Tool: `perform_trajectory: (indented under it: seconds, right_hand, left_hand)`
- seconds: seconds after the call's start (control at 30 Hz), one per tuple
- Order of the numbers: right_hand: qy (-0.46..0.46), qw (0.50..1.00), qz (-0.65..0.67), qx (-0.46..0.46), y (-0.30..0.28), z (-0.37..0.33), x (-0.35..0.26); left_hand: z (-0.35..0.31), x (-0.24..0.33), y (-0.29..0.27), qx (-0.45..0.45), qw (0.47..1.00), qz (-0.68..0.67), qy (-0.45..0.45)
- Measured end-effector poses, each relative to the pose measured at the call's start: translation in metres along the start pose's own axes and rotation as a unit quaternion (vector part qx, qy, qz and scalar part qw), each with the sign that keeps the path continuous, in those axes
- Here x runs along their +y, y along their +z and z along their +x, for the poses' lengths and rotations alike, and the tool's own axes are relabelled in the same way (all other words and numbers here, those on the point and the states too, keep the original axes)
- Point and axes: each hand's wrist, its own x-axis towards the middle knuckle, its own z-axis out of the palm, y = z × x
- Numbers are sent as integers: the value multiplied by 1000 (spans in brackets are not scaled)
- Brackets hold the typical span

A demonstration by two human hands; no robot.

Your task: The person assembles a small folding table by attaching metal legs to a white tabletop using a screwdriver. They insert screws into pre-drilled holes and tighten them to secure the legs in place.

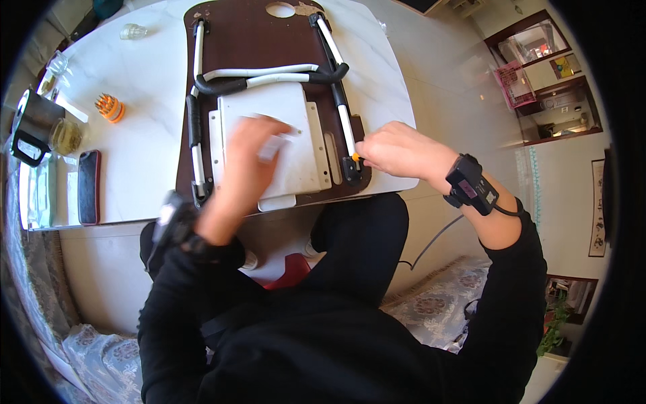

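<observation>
A dark brown folding table point(259, 37) lies underside up, its white tubular legs point(344, 121) with black sleeves folded over it. My right hand point(397, 149) is closed at the near right leg bracket point(351, 170). From its fingers a small orange tool point(356, 157) pokes out, apparently a screwdriver, with most of it hidden. My left hand point(252, 151) is smeared by motion above the white panel point(296, 108) fixed to the board. Beside its fingers shows a blurred whitish patch point(272, 147) that I cannot identify.
On the white marble-look tabletop point(148, 168) at left stand an orange holder of screwdriver bits point(110, 109), a phone point(89, 187), a glass jar point(65, 137) and a steel pot point(37, 121). A small clear jar point(133, 31) lies farther back. A cable point(431, 244) hangs by my right knee.
</observation>
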Motion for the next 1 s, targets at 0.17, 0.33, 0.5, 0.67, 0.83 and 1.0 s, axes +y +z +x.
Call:
perform_trajectory:
  seconds: [0.17, 0.33, 0.5, 0.67, 0.83, 1.0]
  right_hand:
    - [-84, 988, -107, 72, 10, 3, -6]
    - [-99, 986, -75, 108, 12, 4, 4]
    - [111, 992, 40, 39, 10, -9, -5]
    - [149, 976, 128, 90, 21, -8, -13]
    - [38, 989, 142, 17, 12, -5, 0]
    - [65, 990, 112, 62, 9, -4, -6]
  left_hand:
    - [13, 40, 94, -120, 992, -31, -39]
    - [28, 10, 123, -142, 986, -82, -23]
    - [30, 6, 131, -165, 985, -43, -29]
    - [29, 8, 126, -169, 984, -45, -40]
    - [30, 15, 121, -161, 983, -43, -76]
    - [36, 20, 119, -198, 976, -9, -93]
